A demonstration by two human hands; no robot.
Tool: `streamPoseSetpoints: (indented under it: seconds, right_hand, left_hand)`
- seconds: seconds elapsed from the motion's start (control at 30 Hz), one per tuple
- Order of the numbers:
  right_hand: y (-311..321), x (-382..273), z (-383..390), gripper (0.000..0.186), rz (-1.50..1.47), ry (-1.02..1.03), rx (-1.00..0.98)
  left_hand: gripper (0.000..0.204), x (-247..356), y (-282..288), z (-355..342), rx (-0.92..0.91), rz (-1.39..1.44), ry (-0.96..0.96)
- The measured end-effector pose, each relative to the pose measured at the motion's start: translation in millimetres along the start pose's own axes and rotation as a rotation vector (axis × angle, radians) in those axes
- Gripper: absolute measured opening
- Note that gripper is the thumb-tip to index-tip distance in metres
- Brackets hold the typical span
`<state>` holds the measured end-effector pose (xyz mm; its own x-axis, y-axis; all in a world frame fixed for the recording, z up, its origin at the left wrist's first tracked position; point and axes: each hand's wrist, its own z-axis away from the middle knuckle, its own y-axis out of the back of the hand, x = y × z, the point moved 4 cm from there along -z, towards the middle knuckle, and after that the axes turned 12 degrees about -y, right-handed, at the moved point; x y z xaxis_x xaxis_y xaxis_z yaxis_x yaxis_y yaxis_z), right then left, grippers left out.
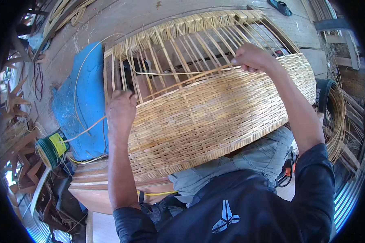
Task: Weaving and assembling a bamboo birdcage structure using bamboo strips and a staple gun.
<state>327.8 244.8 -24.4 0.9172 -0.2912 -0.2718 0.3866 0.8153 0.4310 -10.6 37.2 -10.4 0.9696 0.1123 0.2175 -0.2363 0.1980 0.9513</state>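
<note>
A large curved wicker panel (223, 117) lies across my lap, its near part tightly woven and its far part showing bare upright ribs (186, 52). Along the edge of the weave runs a brownish rattan strip (186, 80), stretched between my hands. My left hand (121, 107) is closed on it at the panel's left side. Farther right, the fingers of my right hand (253, 58) pinch the strip just above the weave. A paler loose strand (158, 73) crosses the ribs and loops away to the left. The left fingertips are partly hidden.
A blue sheet (87, 73) lies left of the panel, beside a green roll (48, 150). Coiled rattan (336, 121) and a dark round container (323, 95) stand at the right. A dark sandal (280, 7) rests on the plank floor (121, 18). Wooden pieces crowd the far left.
</note>
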Motion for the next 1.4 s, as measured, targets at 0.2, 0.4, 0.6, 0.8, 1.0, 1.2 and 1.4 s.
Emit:
streamPoseSetpoints:
  seconds: [0.2, 0.4, 0.6, 0.8, 1.0, 1.2, 1.4]
  right_hand:
    - [48, 41, 46, 0.028, -0.068, -0.043, 0.065]
    - [54, 60, 82, 0.050, 0.061, 0.351, 0.209]
    - [93, 267, 179, 0.028, -0.457, 0.114, 0.708]
    - [9, 481, 249, 0.028, -0.547, -0.449, 0.869]
    - [-85, 545, 210, 0.023, -0.228, -0.325, 0.913]
    - [-113, 517, 230, 0.025, -0.439, -0.473, 0.996]
    - [-177, 470, 249, 0.020, -0.293, -0.561, 0.776]
  left_hand:
    - [0.028, 120, -7, -45, -0.006, 0.530, -0.183]
    - [0.030, 206, -37, -57, -0.105, 0.413, -0.340]
    - [0.032, 213, -41, -54, 0.189, 0.204, -0.492]
    - [0.033, 175, -48, -48, 0.216, 0.258, -0.344]
    - [0.030, 152, -53, -36, 0.261, 0.227, -0.264]
    - [0.029, 147, -57, -38, 0.280, 0.172, -0.249]
    - [0.027, 142, -67, -39, 0.340, 0.212, -0.160]
